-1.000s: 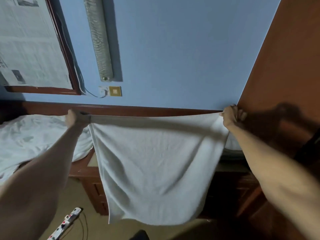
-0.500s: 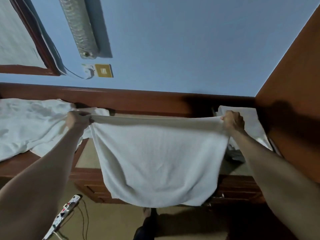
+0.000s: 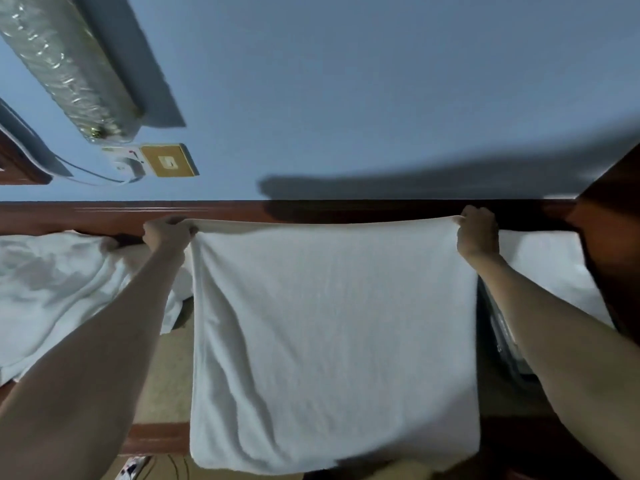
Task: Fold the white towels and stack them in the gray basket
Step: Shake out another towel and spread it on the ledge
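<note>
- Grip. Your left hand (image 3: 166,233) and right hand (image 3: 476,233) each pinch one top corner of the white towel (image 3: 332,341). The fingers curl over the hem, and the upper edge is drawn taut between them.
- Position. The towel hangs flat in front of you, over the beige tabletop (image 3: 173,358). Its lower edge is free near the bottom of the view (whether it touches anything there cannot be told).
- Corner slip. Each pinch takes in only a little hem. If either one loosens as you bring your hands together, that side will probably drop and skew the fold.
- Uneven halves. Soft ripples run down the towel's left side. If you fold without levelling your hands, the edges will likely not match.
- Snagging. The unfolded white heap (image 3: 52,289) lies just beside your left forearm, so a swinging towel could drag it along.
- Placement. At right, a flat white cloth (image 3: 554,271) lies over a dark container (image 3: 498,337) (possibly the gray basket, though it is unclear). A bulky fold could sit crooked there.
</note>
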`<control>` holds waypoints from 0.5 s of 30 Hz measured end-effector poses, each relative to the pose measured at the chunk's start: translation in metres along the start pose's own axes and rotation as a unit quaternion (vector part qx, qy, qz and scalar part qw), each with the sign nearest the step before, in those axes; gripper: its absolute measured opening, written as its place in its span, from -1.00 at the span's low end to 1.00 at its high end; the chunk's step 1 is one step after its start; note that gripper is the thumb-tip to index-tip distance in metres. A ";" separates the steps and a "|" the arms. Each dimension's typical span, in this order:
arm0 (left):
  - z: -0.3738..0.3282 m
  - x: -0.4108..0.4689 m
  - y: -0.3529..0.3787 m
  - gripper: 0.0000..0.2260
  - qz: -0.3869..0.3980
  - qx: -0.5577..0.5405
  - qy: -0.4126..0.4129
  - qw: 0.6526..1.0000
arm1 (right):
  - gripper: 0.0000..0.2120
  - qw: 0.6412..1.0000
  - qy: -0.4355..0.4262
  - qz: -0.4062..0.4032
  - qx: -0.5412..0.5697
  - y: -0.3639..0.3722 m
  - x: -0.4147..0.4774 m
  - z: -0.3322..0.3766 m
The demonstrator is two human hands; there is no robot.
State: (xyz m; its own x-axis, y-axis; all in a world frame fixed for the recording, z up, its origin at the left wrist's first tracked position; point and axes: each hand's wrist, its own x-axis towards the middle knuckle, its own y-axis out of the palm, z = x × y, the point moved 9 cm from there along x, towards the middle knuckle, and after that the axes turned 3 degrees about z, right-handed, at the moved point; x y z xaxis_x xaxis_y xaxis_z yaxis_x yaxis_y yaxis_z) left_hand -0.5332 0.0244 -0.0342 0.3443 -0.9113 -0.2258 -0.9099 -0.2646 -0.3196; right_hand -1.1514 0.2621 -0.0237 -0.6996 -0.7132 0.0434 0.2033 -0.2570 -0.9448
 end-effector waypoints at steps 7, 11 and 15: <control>0.047 0.049 0.062 -0.88 0.037 -0.002 -0.040 0.999 | -0.88 1.000 -0.007 0.025 0.007 0.058 0.039 0.002; 0.115 0.099 0.090 -0.85 0.038 -0.019 -0.082 0.996 | -0.77 0.999 -0.026 0.028 -0.007 0.104 0.055 0.001; 0.147 0.112 0.115 -0.81 0.029 -0.025 -0.097 0.995 | -0.77 0.999 -0.028 0.024 -0.021 0.144 0.069 -0.002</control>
State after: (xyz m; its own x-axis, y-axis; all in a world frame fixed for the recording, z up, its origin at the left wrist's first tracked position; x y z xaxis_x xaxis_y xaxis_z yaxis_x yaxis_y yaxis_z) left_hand -0.5656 -0.0619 -0.2318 0.3252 -0.8485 -0.4174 -0.9381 -0.2337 -0.2556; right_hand -1.1717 0.1771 -0.1577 -0.6504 -0.7595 0.0153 0.2059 -0.1956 -0.9588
